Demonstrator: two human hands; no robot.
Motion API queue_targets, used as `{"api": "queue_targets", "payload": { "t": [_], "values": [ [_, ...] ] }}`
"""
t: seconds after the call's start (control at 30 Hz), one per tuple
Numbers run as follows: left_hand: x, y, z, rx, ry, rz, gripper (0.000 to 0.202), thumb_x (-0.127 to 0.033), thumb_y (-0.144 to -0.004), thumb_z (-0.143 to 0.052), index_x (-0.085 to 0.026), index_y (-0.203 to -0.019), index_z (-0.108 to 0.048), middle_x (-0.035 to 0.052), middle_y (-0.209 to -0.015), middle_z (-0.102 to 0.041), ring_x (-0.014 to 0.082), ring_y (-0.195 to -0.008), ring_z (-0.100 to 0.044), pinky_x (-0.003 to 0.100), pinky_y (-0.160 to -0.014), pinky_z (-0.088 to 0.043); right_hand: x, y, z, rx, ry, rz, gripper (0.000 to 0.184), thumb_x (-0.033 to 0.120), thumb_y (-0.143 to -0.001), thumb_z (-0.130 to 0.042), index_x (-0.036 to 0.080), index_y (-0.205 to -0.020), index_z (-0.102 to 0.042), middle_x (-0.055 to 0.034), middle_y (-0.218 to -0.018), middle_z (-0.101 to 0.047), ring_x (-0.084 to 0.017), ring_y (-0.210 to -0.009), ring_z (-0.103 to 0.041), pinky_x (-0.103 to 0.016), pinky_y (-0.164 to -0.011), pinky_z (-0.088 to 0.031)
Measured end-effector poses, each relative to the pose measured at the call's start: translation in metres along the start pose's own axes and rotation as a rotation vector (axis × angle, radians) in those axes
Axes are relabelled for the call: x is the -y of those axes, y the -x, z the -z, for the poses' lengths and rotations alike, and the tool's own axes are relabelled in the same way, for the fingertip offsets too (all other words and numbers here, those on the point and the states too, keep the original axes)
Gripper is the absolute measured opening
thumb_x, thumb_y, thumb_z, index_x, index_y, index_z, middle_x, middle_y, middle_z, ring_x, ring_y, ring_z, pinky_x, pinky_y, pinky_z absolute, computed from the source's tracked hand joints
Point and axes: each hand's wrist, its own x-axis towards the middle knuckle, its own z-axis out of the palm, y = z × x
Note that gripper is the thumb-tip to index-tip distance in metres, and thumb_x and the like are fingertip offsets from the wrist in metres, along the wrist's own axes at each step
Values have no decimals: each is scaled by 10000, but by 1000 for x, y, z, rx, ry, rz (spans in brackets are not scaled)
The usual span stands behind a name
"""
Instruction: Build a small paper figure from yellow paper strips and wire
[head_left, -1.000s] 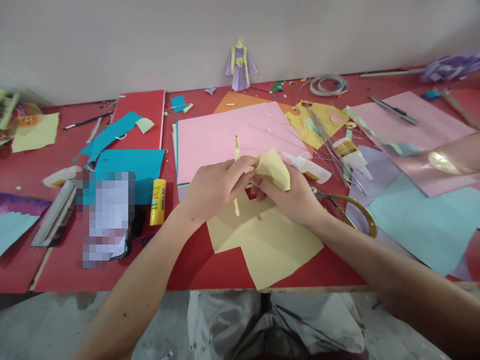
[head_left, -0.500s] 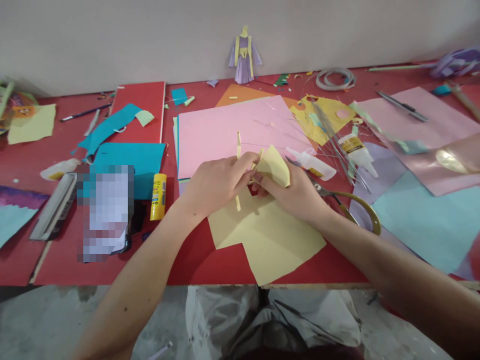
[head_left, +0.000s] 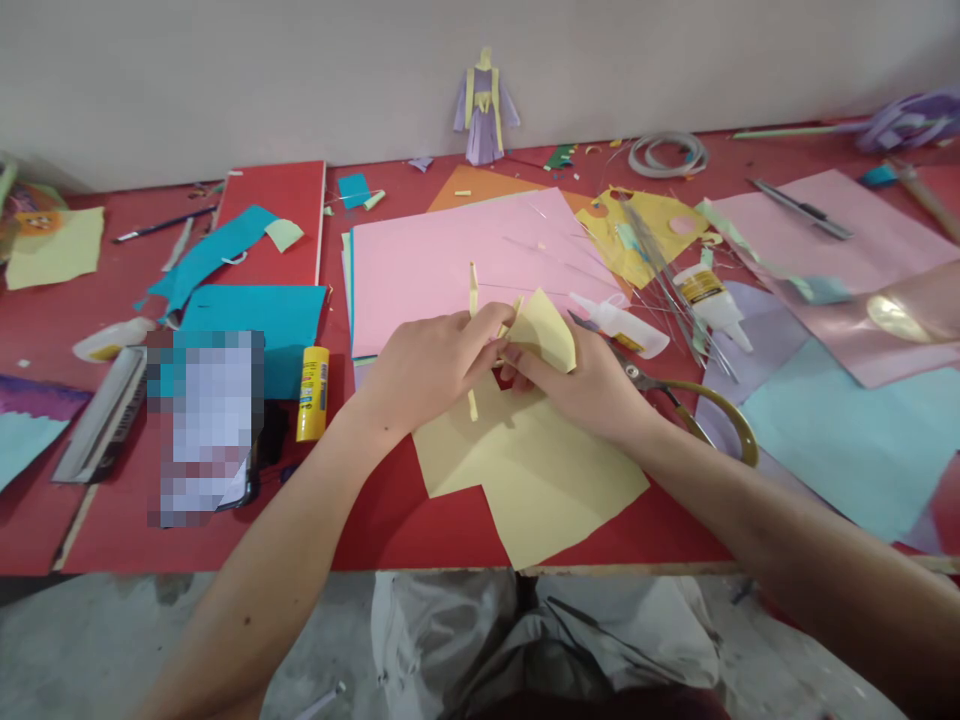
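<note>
My left hand (head_left: 427,365) and my right hand (head_left: 589,385) meet above the red table (head_left: 187,530), fingertips pinched together. Between them they hold a small folded piece of pale yellow paper (head_left: 546,330), which sticks up over my right hand. A thin yellow paper stick (head_left: 473,300) runs upright through the fingers of my left hand. Under both hands lies a larger cut sheet of the same yellow paper (head_left: 532,480).
A big pink sheet (head_left: 450,260) lies behind the hands. Scissors (head_left: 697,420), two glue bottles (head_left: 705,300) and thin wires sit to the right. A yellow glue stick (head_left: 313,393) and blue paper (head_left: 255,320) are left. A small paper doll (head_left: 484,105) leans on the wall.
The hands stay pinched on the yellow piece; only the view has shifted slightly, so everything sits a little higher in the picture than one second ago.
</note>
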Motion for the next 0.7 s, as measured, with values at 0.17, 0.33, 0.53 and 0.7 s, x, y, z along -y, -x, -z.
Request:
{"api": "queue_targets", "payload": {
  "t": [0.17, 0.33, 0.53, 0.7],
  "values": [
    [-1, 0, 0, 1, -7, -4, 228, -283, -993, -389, -222, -1205, -447, 18, -921, -710, 178, -730, -665, 234, -504, -328, 1, 0, 0, 13, 10, 4, 88, 272, -873, -592, 185, -864, -583, 3, -678, -668, -138, -600, -645, -250, -562, -520],
    [-1, -1, 0, 11, -16, -7, 222, -274, -991, -383, -215, -1191, -460, 28, -898, -702, 177, -739, -662, 232, -504, -345, 2, 0, 1, 24, 58, 7, 59, 242, -857, -595, 184, -863, -586, 7, -676, -682, -140, -595, -637, -249, -554, -496],
    [-1, 0, -1, 14, -24, -13, 212, -274, -992, -381, -212, -1179, -461, 24, -879, -695, 180, -733, -658, 239, -493, -323, 4, 1, 1, 31, 99, 25, 32, 217, -855, -585, 186, -847, -588, 9, -686, -692, -144, -613, -644, -244, -559, -482],
    [-1, 0, 0, 7, -26, -15, 209, -271, -991, -383, -216, -1176, -463, 22, -872, -696, 175, -723, -656, 238, -491, -319, 4, 1, 1, 29, 110, 34, 53, 231, -860, -585, 190, -827, -584, 10, -679, -688, -140, -593, -631, -246, -549, -469]
  ]
}}
